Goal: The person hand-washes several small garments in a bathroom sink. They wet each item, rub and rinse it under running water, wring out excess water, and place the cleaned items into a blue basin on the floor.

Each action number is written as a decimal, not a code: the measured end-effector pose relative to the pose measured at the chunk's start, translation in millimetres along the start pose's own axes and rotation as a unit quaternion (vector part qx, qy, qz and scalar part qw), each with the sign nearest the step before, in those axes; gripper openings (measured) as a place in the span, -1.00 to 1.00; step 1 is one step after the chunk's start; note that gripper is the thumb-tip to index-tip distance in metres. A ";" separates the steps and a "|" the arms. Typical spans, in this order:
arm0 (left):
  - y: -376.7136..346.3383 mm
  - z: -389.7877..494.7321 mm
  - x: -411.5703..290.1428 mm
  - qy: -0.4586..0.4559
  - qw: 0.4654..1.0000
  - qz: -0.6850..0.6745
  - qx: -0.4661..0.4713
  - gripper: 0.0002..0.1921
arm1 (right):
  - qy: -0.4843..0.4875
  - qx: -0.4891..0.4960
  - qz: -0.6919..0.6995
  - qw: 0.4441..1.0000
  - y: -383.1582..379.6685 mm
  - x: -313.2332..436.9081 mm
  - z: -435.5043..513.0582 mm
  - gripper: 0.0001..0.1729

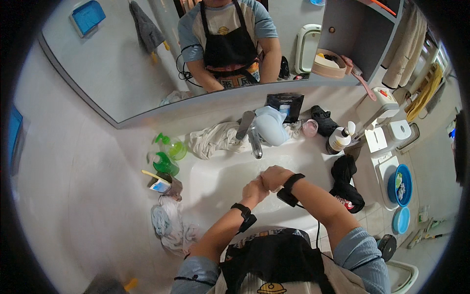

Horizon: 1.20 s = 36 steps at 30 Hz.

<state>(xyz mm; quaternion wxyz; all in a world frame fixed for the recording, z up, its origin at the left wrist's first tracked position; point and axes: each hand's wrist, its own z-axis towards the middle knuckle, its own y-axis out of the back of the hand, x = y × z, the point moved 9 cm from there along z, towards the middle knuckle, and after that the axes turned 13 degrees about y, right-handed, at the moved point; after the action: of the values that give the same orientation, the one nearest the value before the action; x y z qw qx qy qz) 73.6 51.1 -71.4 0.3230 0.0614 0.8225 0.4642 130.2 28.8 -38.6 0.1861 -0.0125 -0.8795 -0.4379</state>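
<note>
My left hand [255, 192] and my right hand [276, 178] meet over the white washbasin [224, 178], fingers curled and knuckles pressed together. Whether something small is pinched between them is hidden. Both wrists carry black straps with small boxes. Just beyond my hands is the chrome faucet [255, 141]. On the back ledge, a wrung white cloth [220, 139] lies left of the faucet and a pale blue moulded cup of fabric [271, 126] sits to its right.
Green pump bottles [166, 164], a cup [174, 188] with a toothbrush and crumpled clothes [172, 224] line the left rim. Right are a white pump bottle [338, 139] and black cloth [343, 172]. A mirror [154, 92] hangs behind; blue basins [404, 185] stand farther right.
</note>
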 end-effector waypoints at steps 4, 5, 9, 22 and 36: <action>31.6 1.9 22.0 0.059 0.992 -0.114 -0.013 -0.62 | 0.143 -0.371 0.138 0.907 34.3 13.0 -55.0 -0.04; 36.4 1.7 30.5 0.077 0.984 -0.164 -0.002 -0.60 | 0.120 -0.394 0.133 0.902 25.0 11.7 -67.7 -0.05; 35.6 5.0 35.9 0.068 0.962 -0.240 0.112 -0.58 | 0.181 -0.424 -0.275 0.844 14.6 51.1 -97.4 -0.22; 19.8 -33.8 -11.1 -0.034 0.882 -0.311 0.352 -0.90 | 0.281 -0.228 -0.221 0.906 73.3 78.9 -57.1 -0.31; -27.9 -7.9 -19.7 -0.134 0.988 0.019 0.076 -0.66 | -0.069 0.044 0.043 0.996 -10.4 -22.6 -4.4 -0.65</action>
<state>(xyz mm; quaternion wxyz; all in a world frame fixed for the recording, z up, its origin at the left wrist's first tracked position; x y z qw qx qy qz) 89.9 21.8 -81.6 0.4162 0.1631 0.8030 0.3941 150.8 22.2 -51.8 0.1443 -0.0721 -0.9072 -0.3886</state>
